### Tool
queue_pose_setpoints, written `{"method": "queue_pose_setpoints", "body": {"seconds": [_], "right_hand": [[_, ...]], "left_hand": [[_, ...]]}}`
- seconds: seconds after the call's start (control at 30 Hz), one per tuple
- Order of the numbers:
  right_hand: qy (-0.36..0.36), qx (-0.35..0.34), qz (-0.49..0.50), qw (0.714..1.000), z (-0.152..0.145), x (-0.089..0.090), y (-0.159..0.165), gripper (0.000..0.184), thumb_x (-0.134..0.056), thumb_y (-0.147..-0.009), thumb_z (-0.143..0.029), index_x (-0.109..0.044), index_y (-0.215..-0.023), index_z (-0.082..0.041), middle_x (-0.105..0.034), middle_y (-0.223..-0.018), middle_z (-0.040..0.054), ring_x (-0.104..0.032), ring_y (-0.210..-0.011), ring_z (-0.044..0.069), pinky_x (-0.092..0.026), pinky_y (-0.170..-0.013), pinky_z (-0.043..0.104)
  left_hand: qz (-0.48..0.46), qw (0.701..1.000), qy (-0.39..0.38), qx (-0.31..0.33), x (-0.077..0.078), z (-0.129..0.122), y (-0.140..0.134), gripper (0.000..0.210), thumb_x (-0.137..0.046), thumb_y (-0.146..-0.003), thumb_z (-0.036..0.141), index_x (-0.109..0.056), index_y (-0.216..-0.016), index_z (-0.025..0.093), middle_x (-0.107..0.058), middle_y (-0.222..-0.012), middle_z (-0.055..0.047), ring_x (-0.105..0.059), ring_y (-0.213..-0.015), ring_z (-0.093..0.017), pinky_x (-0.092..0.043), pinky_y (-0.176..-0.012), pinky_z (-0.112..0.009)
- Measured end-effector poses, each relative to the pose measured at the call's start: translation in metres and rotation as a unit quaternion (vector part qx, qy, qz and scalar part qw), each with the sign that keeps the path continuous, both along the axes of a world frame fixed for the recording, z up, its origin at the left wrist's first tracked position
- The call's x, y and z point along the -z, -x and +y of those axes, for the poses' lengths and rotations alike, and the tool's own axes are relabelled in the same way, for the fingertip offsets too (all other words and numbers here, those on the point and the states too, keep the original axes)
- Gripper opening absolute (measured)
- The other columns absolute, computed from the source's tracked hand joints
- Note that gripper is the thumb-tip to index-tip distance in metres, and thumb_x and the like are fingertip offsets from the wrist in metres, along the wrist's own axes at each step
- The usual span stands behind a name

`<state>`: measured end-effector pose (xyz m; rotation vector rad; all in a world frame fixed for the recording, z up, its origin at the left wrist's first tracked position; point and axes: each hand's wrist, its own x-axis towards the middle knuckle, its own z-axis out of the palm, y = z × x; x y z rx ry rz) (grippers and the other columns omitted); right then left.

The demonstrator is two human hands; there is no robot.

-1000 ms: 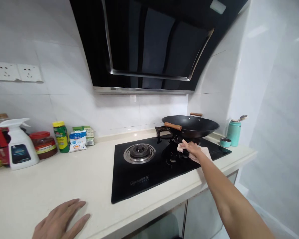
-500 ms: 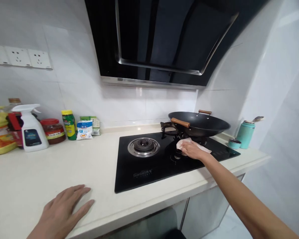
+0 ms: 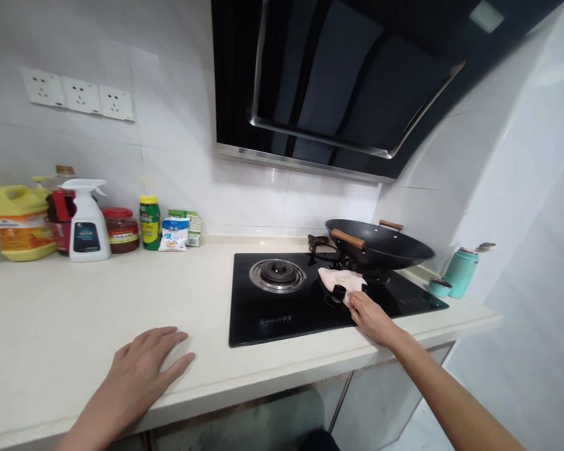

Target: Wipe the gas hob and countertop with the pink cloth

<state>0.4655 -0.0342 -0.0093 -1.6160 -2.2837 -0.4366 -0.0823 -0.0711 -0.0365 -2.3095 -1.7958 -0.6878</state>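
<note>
My right hand point(image 3: 370, 315) pinches the near corner of a pale pink cloth point(image 3: 341, 279), which lies spread on the black glass gas stove point(image 3: 258, 332). A black control knob point(image 3: 339, 292) stands up at the cloth's near edge, close to my fingertips. Behind the cloth, a black wok point(image 3: 385, 254) with wooden handles sits on the right burner. The left burner point(image 3: 278, 274) is bare, with its round metal ring showing. My left hand point(image 3: 145, 369) rests open on the white countertop point(image 3: 207, 376), fingers stretched out and holding nothing.
Along the wall at left stand a yellow jug point(image 3: 21, 241), a white spray bottle point(image 3: 88, 225), a red-lidded jar point(image 3: 121, 232), a green bottle point(image 3: 150, 225) and a small white bag point(image 3: 173, 235). A teal flask point(image 3: 461, 273) is at right. The range hood point(image 3: 329, 81) overhangs the stove.
My right hand has drawn back toward the stove's front edge and grips the cloth by its corner. The cloth now lies more spread around the knob. The view has swung left.
</note>
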Motion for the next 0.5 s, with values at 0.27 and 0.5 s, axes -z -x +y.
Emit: {"method": "queue_pose_setpoints", "body": {"seconds": [0.27, 0.5], "right_hand": [[0.033, 0.151, -0.015, 0.988, 0.032, -0.026, 0.0, 0.056, -0.061, -0.079, -0.026, -0.054, -0.135, -0.025, -0.045, -0.149, 0.0131, -0.032, -0.141, 0.04, -0.023, -0.11, 0.064], [0.177, 0.122, -0.022, 0.976, 0.08, -0.047, -0.021, 0.057, -0.065, -0.082, -0.03, -0.056, -0.139, -0.029, -0.057, -0.138, 0.0102, -0.057, -0.121, 0.028, -0.043, -0.1, 0.038]], "left_hand": [[-0.028, 1.0, 0.002, 0.006, -0.002, -0.004, -0.002, 0.049, -0.051, -0.089, 0.06, -0.07, -0.121, 0.029, -0.064, -0.133, -0.009, -0.053, -0.127, -0.033, -0.039, -0.102, -0.047], [-0.03, 0.999, -0.01, 0.006, 0.0, -0.006, -0.003, 0.048, -0.051, -0.089, 0.06, -0.07, -0.12, 0.028, -0.064, -0.133, -0.007, -0.052, -0.128, -0.033, -0.038, -0.104, -0.046]]}}
